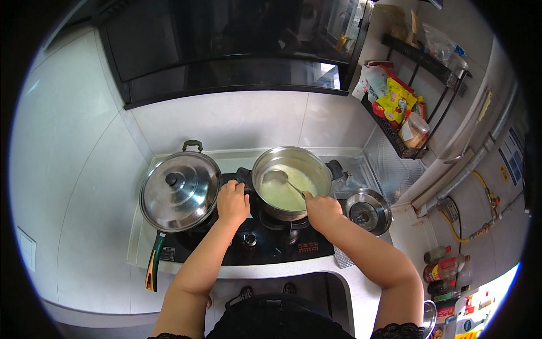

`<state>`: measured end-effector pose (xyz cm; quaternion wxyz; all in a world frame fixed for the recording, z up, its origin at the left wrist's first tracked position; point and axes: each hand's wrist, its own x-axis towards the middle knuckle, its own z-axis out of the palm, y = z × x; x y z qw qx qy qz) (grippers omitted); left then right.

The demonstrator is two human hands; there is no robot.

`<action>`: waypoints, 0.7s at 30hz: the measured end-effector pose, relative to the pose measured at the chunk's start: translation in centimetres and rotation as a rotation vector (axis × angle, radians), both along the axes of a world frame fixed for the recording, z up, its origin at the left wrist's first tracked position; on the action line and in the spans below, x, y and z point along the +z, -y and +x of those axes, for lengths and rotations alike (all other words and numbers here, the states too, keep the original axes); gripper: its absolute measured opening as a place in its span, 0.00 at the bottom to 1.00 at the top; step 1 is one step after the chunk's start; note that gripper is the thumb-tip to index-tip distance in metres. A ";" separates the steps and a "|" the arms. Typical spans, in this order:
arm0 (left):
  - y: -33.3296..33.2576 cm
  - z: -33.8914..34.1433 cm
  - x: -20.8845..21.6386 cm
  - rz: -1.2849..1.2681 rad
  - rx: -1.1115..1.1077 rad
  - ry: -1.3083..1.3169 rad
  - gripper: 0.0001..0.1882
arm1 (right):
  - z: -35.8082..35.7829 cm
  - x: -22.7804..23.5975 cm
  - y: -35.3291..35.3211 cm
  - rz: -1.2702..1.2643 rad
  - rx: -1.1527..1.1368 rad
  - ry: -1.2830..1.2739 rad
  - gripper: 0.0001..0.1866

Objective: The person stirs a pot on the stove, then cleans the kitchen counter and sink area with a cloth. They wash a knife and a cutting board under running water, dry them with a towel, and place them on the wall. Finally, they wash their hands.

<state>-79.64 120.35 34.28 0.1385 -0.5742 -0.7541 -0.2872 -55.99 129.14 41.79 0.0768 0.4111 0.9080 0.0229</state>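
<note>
- Head view: a steel pot point(291, 152) sits on the right-hand burner of a black gas stove point(265, 251), its two dark side handles pointing left and right.
- Inside the pot is a pale, yellowish-white liquid point(293, 196), well below the rim.
- A metal ladle point(276, 176) slants across the pot, its bowl toward the left inner wall and its handle running over the front right part of the rim.
- Of the hands, the right hand point(324, 211) is closed around the ladle's handle, just beside the pot's rim.
- The left hand point(233, 202) is near the pot's left handle, fingers partly curled; whether it grips or touches that handle, I cannot tell.
- Left of the left hand, a wide pan under a domed steel lid point(189, 200) covers the other burner, its long green, black and orange handle point(154, 264) reaching forward past the stove's edge.
- Right of the pot stands a steel bowl point(385, 218) with a round, dark object in it.
- The stove rests on a white surface point(282, 269).
- Above, right, a black wall rack point(395, 138) carries packets and a jar.
- Low on the right, several bottles point(446, 270) stand close together.
</note>
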 end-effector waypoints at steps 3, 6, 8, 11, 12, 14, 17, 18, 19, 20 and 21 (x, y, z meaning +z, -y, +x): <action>0.0 0.2 0.2 0.000 -0.001 0.015 0.18 | 0.2 -0.9 -0.3 0.065 -0.001 0.003 0.21; 0.1 0.2 0.2 0.007 0.000 0.022 0.18 | 0.3 0.2 -0.3 0.018 -0.023 0.032 0.19; 0.1 0.1 0.2 0.008 0.001 0.023 0.18 | 0.8 1.1 -0.1 0.001 -0.016 0.035 0.19; 0.1 0.2 0.0 0.007 -0.001 0.030 0.18 | 1.9 3.0 0.6 -0.002 0.030 0.133 0.17; 0.2 0.0 -0.1 0.008 0.006 0.028 0.18 | 1.8 3.8 1.0 -0.027 0.035 0.147 0.15; 0.3 0.0 -0.2 0.004 0.012 0.028 0.18 | 1.8 6.0 1.7 -0.076 0.034 0.176 0.11; 0.2 0.2 0.2 -0.015 0.015 0.029 0.18 | 1.9 8.0 1.9 -0.078 0.080 0.232 0.10; 0.2 0.3 0.4 -0.023 0.017 0.030 0.18 | 2.0 8.7 2.0 -0.086 0.093 0.243 0.11; 0.2 0.3 0.5 -0.032 0.020 0.031 0.18 | 1.9 9.4 2.1 -0.095 0.107 0.254 0.11; 0.2 0.2 0.5 -0.031 0.019 0.029 0.18 | 1.8 9.9 2.2 -0.104 0.122 0.264 0.11; 0.1 0.2 0.4 -0.030 0.017 0.029 0.18 | 1.6 10.5 2.1 -0.118 0.122 0.297 0.11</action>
